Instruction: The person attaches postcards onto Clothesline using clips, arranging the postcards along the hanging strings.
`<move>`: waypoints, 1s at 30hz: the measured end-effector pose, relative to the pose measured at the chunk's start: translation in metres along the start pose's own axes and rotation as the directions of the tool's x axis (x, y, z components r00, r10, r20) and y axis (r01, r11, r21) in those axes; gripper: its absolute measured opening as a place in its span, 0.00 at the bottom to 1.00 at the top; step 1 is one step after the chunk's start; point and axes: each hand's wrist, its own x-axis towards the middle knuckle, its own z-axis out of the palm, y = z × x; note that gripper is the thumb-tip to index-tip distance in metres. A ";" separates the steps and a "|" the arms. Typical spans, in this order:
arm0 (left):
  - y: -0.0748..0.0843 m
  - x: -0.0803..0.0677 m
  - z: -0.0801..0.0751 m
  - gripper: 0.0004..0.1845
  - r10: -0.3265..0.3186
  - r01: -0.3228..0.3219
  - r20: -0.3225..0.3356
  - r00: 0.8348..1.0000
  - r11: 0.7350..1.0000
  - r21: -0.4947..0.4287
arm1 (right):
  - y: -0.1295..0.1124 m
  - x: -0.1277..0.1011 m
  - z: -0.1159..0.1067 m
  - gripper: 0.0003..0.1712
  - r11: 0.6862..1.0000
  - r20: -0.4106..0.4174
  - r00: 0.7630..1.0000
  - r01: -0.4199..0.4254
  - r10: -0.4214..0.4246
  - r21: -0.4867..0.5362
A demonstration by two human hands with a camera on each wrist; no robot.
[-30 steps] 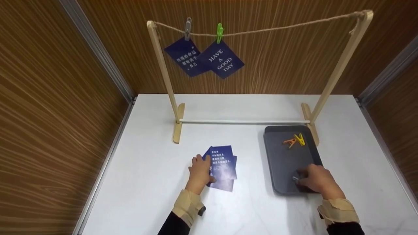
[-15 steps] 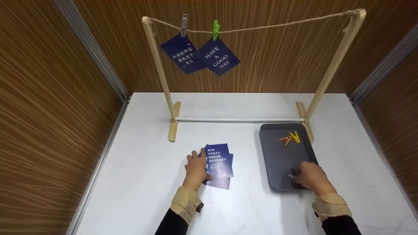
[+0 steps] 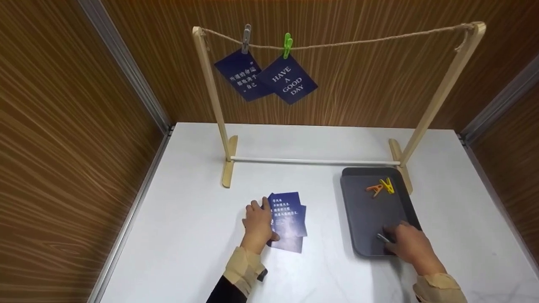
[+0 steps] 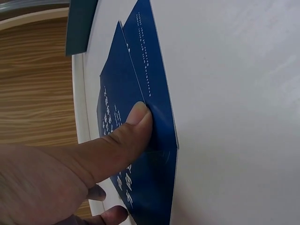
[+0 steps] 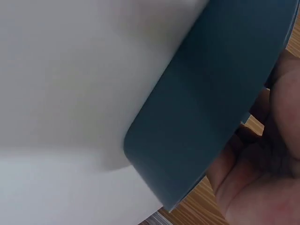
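Note:
My left hand (image 3: 257,221) rests over the left side of a few overlapping dark blue cards (image 3: 288,216) with white print. In the left wrist view the thumb (image 4: 133,124) presses on the top cards (image 4: 124,61), and other fingertips show at their far edge. Over the front right of the grey tray (image 3: 358,223), my right hand (image 3: 412,244) pinches a grey clothespin (image 3: 382,238), one end of which sticks out past the fingertips. The right wrist view shows the tray's outer wall (image 5: 187,103) with the hand beyond its rim; the clothespin is hidden there.
An orange clothespin (image 3: 374,190) and a yellow one (image 3: 387,185) lie at the tray's back. Behind stands a wooden rack (image 3: 442,92) with a rope (image 3: 349,43). A grey clothespin (image 3: 246,38) and a green one (image 3: 287,45) hold two blue cards (image 3: 290,80) on it.
The grey clothespin at my right fingertips has turned and shows more of its length. My left hand stays on the cards. The head view has shifted slightly.

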 end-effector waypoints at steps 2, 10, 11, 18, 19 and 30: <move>0.002 0.000 -0.001 0.73 0.003 -0.002 -0.005 1.000 1.000 0.011 | 0.001 -0.002 0.001 0.26 1.000 -0.033 0.999 -0.006 0.006 -0.003; -0.003 0.014 -0.007 0.72 0.050 -0.049 -0.008 0.999 0.998 0.049 | 0.007 -0.003 -0.003 0.24 0.999 -0.121 0.992 -0.022 0.026 0.037; -0.005 0.016 -0.007 0.69 0.050 -0.050 0.002 0.999 0.999 0.001 | 0.009 -0.002 -0.005 0.25 0.998 -0.110 0.993 -0.025 0.031 0.055; -0.026 0.016 -0.009 0.52 0.041 -0.022 0.050 0.998 0.945 -0.327 | 0.011 -0.003 -0.015 0.20 0.979 -0.054 0.998 -0.029 0.040 0.200; -0.029 0.015 -0.009 0.49 0.047 -0.027 0.053 0.998 0.943 -0.333 | 0.009 -0.004 -0.016 0.22 0.977 -0.053 0.998 -0.028 0.040 0.213; -0.029 0.018 -0.007 0.42 -0.057 0.044 -0.072 0.996 0.983 -0.177 | -0.017 0.006 -0.032 0.20 0.955 -0.164 0.985 0.105 -0.061 0.276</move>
